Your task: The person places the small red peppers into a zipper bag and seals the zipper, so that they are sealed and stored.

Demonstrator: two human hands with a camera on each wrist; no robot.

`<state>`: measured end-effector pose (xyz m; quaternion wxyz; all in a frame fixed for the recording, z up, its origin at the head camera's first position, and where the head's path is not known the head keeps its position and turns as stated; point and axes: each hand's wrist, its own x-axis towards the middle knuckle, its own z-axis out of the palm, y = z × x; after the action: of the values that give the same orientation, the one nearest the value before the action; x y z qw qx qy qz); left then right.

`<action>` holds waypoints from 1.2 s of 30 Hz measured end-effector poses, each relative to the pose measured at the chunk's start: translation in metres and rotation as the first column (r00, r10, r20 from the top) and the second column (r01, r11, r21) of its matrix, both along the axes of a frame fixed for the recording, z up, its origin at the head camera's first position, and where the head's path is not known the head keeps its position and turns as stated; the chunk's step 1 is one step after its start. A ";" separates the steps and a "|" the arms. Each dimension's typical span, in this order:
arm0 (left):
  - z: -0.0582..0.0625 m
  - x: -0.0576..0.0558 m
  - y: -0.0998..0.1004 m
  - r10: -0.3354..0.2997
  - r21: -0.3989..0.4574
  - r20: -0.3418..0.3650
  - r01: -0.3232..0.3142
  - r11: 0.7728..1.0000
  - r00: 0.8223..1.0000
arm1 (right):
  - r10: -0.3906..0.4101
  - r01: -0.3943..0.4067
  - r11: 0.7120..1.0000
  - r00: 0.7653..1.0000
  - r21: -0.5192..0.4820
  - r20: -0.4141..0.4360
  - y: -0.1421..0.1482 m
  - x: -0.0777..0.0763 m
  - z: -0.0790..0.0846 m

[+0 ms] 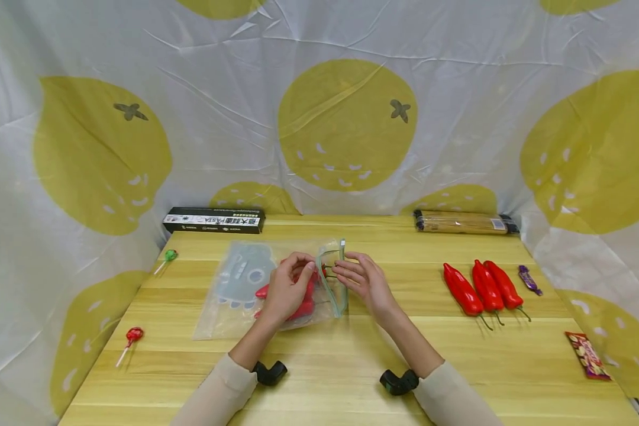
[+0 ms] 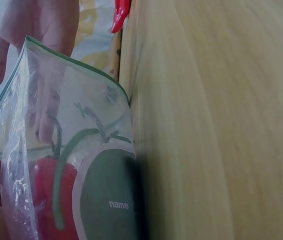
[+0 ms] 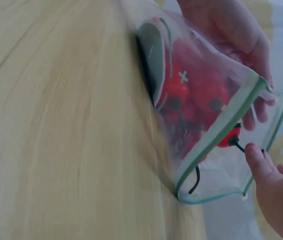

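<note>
A clear zip bag with a green-edged mouth and a grey-blue cartoon print lies on the table, its mouth to the right and gaping. Several red chili peppers with dark stems are inside; one pepper is right at the opening. My left hand pinches the bag's upper side near the mouth between thumb and fingers. At the mouth, my right hand has its fingers extended and slightly bent, and its thumb is close to a pepper stem in the right wrist view. Through the film its fingers show in the left wrist view.
Three red peppers lie at the right, beside a purple-wrapped candy and a snack packet. Green and red lollipops lie at the left. A black pasta box and a pack of brown sticks line the back edge.
</note>
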<state>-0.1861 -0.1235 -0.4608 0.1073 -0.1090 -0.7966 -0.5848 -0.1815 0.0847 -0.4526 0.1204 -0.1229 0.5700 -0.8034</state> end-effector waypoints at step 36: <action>-0.003 -0.002 -0.001 0.018 0.040 0.066 -0.021 0.999 0.998 | -0.358 0.520 0.382 0.845 0.764 -0.397 0.198 0.048 0.001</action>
<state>-0.1881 -0.1246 -0.4636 0.0890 -0.0796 -0.7889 -0.6029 -0.1335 0.2829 -0.4515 -0.1010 0.0416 0.9065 -0.4078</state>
